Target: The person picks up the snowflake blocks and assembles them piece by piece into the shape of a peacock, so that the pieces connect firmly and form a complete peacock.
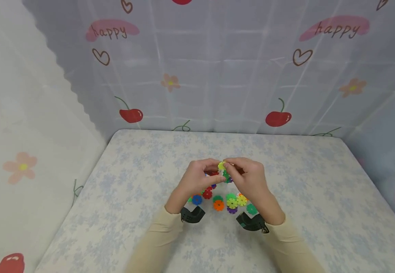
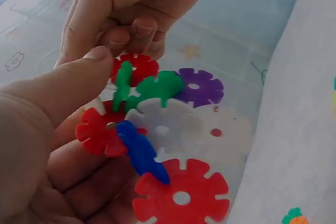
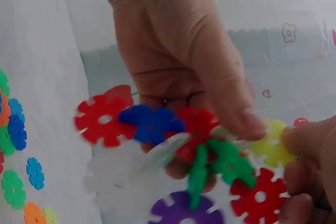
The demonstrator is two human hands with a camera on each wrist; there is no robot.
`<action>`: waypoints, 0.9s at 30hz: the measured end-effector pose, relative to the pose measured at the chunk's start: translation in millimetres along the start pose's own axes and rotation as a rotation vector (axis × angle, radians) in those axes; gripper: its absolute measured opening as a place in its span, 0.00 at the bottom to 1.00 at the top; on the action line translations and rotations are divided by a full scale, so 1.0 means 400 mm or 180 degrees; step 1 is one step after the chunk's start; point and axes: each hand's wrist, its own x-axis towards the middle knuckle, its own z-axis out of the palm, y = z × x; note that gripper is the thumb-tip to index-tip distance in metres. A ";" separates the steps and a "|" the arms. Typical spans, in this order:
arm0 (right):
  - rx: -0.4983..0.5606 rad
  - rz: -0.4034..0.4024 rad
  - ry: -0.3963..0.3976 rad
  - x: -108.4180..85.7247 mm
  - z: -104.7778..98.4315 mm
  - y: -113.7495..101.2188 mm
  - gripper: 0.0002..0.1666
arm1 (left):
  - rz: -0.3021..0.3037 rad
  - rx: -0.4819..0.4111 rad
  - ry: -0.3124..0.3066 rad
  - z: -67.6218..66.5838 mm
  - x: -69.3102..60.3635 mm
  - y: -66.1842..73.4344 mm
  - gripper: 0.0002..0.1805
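Note:
Above the table my left hand [image 1: 197,175] holds a joined cluster of notched plastic snowflake discs. In the left wrist view the cluster has red discs [image 2: 199,184], a blue disc [image 2: 137,145], green discs [image 2: 163,88], a purple disc [image 2: 207,87] and whitish discs [image 2: 152,116]. My right hand [image 1: 252,175] pinches a yellow disc [image 3: 269,145] between thumb and fingers, close against the cluster beside the left thumb. Whether the yellow disc is slotted into the cluster I cannot tell, as fingers cover its edge.
Loose snowflake discs lie on the table below the hands, among them a blue one [image 1: 197,200], an orange one [image 1: 219,208], a green one [image 1: 252,209] and yellow ones [image 1: 241,200]. The patterned tabletop [image 1: 132,170] meets printed curtains [image 1: 211,94] at the back and sides.

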 end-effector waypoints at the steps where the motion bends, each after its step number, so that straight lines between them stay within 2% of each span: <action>1: -0.0031 0.0002 0.0154 0.001 -0.002 0.001 0.12 | -0.0090 -0.0130 0.0096 0.002 0.002 -0.001 0.20; 2: -0.0031 0.0026 0.0326 0.002 -0.004 0.002 0.14 | -0.0173 -0.0311 0.0240 0.002 0.004 -0.002 0.18; 3: -0.0018 0.0079 0.0485 0.003 -0.007 0.002 0.16 | -0.0266 -0.0614 0.0409 0.001 0.005 -0.003 0.17; 5: 0.0111 0.0306 0.0646 0.003 -0.008 0.005 0.18 | -0.0455 -0.1415 0.0788 -0.004 0.008 -0.007 0.15; 6: 0.0232 0.0489 0.0627 0.002 -0.007 0.007 0.19 | -0.0518 -0.1875 0.0985 -0.008 0.010 -0.009 0.14; 7: 0.0352 0.0703 0.0543 0.001 -0.004 0.010 0.18 | -0.0552 -0.2349 0.1173 -0.010 0.011 -0.011 0.13; 9: 0.0590 0.1227 0.0197 -0.004 0.006 0.018 0.18 | -0.0552 -0.3221 0.1488 -0.012 0.014 -0.011 0.13; 10: 0.0720 0.1488 -0.0035 -0.006 0.013 0.023 0.18 | -0.0547 -0.3535 0.1577 -0.012 0.015 -0.009 0.13; 12: 0.1023 0.1934 -0.0483 -0.010 0.027 0.032 0.21 | -0.0490 -0.3957 0.1652 -0.007 0.017 -0.003 0.14; 14: 0.1389 0.2191 -0.0818 -0.014 0.041 0.039 0.23 | -0.0439 -0.4186 0.1620 0.003 0.017 0.004 0.15; 16: 0.1820 0.2288 -0.0932 -0.016 0.052 0.041 0.22 | -0.0447 -0.4302 0.1523 0.014 0.017 0.009 0.15; 19: 0.2334 0.2347 -0.0718 -0.018 0.060 0.040 0.14 | -0.0531 -0.4253 0.1386 0.033 0.019 0.015 0.12; 22: 0.2600 0.2425 -0.0335 -0.016 0.062 0.037 0.05 | -0.0658 -0.4073 0.1335 0.047 0.019 0.018 0.11; 24: 0.2761 0.2514 -0.0154 -0.013 0.060 0.034 0.06 | -0.0721 -0.3980 0.1294 0.053 0.018 0.018 0.11; 27: 0.2973 0.2623 -0.0080 -0.011 0.061 0.028 0.13 | -0.0794 -0.3897 0.1204 0.059 0.016 0.020 0.11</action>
